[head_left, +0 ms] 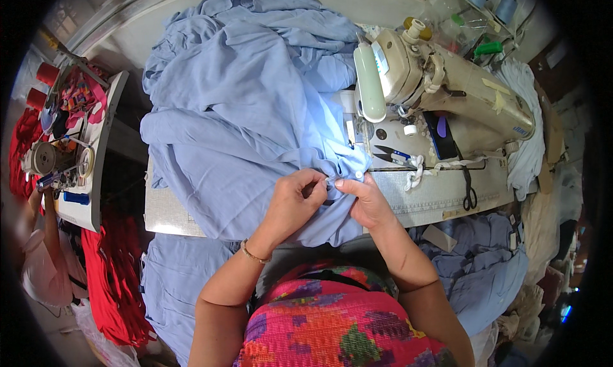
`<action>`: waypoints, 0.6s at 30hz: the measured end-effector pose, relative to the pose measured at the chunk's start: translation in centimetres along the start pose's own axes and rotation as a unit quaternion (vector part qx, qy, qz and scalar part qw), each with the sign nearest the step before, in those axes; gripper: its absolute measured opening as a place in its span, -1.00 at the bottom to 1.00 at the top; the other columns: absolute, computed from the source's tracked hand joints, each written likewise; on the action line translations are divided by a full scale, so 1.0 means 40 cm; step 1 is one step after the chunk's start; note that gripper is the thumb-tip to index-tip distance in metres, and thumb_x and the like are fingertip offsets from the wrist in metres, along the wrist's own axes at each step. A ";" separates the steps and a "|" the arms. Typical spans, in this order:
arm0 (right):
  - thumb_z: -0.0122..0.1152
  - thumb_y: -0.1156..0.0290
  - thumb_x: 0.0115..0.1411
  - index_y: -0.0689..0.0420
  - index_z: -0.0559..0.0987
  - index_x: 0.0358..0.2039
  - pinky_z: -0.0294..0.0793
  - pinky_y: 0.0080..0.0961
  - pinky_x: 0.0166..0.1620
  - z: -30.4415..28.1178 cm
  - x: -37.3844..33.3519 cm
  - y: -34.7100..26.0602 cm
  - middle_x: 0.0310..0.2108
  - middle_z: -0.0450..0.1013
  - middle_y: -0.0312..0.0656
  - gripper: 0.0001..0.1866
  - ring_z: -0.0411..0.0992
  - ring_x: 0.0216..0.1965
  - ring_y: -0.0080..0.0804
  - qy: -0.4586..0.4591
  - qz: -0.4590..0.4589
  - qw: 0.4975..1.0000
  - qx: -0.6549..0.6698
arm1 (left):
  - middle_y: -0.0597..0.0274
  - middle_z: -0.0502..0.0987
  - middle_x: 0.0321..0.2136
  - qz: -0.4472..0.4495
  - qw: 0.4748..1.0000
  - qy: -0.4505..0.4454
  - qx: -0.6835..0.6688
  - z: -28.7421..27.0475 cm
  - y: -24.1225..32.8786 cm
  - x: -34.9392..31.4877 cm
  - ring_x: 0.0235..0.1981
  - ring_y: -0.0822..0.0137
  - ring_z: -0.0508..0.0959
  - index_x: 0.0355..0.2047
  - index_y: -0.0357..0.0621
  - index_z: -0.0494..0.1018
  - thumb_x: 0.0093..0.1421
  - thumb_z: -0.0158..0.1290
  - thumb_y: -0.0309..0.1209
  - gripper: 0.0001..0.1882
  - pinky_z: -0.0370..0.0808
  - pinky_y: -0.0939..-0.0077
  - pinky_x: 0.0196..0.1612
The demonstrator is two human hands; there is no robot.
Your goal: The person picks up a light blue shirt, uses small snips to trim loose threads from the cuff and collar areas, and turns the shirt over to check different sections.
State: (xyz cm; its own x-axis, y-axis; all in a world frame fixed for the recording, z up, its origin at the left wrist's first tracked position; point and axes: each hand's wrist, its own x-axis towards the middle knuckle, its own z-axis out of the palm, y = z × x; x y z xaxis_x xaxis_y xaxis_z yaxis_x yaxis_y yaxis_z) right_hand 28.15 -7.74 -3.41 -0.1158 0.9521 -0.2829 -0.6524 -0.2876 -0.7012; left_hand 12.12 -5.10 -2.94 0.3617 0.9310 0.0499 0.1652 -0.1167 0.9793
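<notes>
A large heap of light blue cloth [236, 124] spreads over the sewing table and hangs past its front edge. Along a gathered edge of this cloth, my left hand [295, 198] pinches with thumb and forefinger; whether anything smaller is between the fingertips is hidden. Close beside it, my right hand [369, 201] grips the same edge, its thumb lying on top. A small white button-like disc [359, 175] shows near the right thumb. Bright light falls on the cloth just beyond both hands. The sewing machine [453, 86] stands farther back to the right.
A pale green lamp [370, 86] hangs by the machine head. Small snips [393, 155], black scissors [469, 191] and a phone [442, 136] lie at right. More blue garments [479, 265] sit below the table. At far left, another person [48, 265] works near red cloth [115, 284].
</notes>
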 end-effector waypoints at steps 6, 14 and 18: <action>0.19 0.60 0.03 0.22 0.38 -0.07 0.38 -0.53 -0.06 -0.007 -0.003 0.023 -0.23 0.44 -0.27 -0.59 0.42 -0.21 -0.53 0.026 -0.081 0.992 -0.092 | 0.37 0.46 -0.60 0.020 0.998 0.004 0.057 0.002 0.026 -0.007 -0.55 0.62 0.36 -0.45 -0.37 0.44 0.11 0.01 -0.53 -0.90 0.33 0.71 -0.46; 0.21 0.59 0.02 0.21 0.39 -0.08 0.40 -0.52 -0.09 -0.016 0.004 0.003 -0.24 0.44 -0.27 -0.59 0.42 -0.23 -0.52 0.054 -0.064 0.996 -0.013 | 0.38 0.49 -0.50 -0.066 0.986 0.013 -0.154 -0.029 -0.016 -0.002 -0.47 0.61 0.41 -0.40 -0.33 0.46 0.14 0.01 -0.51 -0.89 0.36 0.72 -0.37; 0.20 0.58 0.02 0.22 0.39 -0.08 0.39 -0.57 -0.12 -0.027 -0.003 0.019 -0.25 0.43 -0.28 -0.59 0.41 -0.25 -0.55 0.059 -0.082 0.989 -0.105 | 0.33 0.47 -0.53 0.043 0.998 -0.025 0.032 -0.009 0.026 -0.004 -0.51 0.58 0.39 -0.40 -0.31 0.45 0.10 0.07 -0.47 -0.88 0.36 0.69 -0.41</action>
State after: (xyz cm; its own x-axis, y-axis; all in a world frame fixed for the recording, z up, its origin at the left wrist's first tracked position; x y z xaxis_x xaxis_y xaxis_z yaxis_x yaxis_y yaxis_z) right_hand 28.46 -8.20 -4.62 0.0751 0.9729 -0.2189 -0.4842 -0.1564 -0.8609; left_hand 11.91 -5.25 -1.86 0.4212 0.8987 0.1220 0.1890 -0.2185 0.9573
